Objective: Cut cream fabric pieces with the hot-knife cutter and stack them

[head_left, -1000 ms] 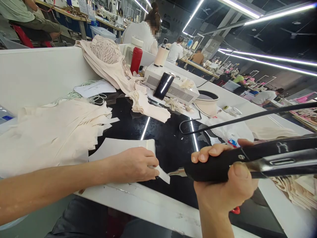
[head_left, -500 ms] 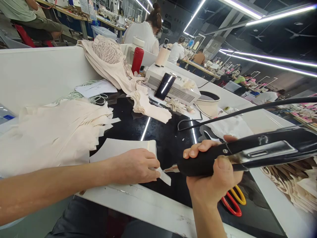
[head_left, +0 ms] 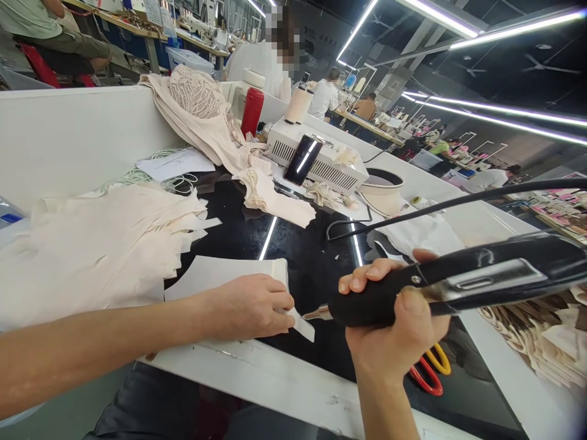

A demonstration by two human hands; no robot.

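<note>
As the right hand [head_left: 389, 343], fingers curled, grips a black tool [head_left: 463, 287] pointing toward nine o'clock, the left hand [head_left: 254, 305], fingers pinching, seemingly steadies a white piece [head_left: 220, 271], precise aim needed next

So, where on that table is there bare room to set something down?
Mainly the black tabletop between the left hand and the cable. A smaller patch lies right of the scissor handles. It's crowded on the left with cream fabric, and at the back, around the phone.
</note>
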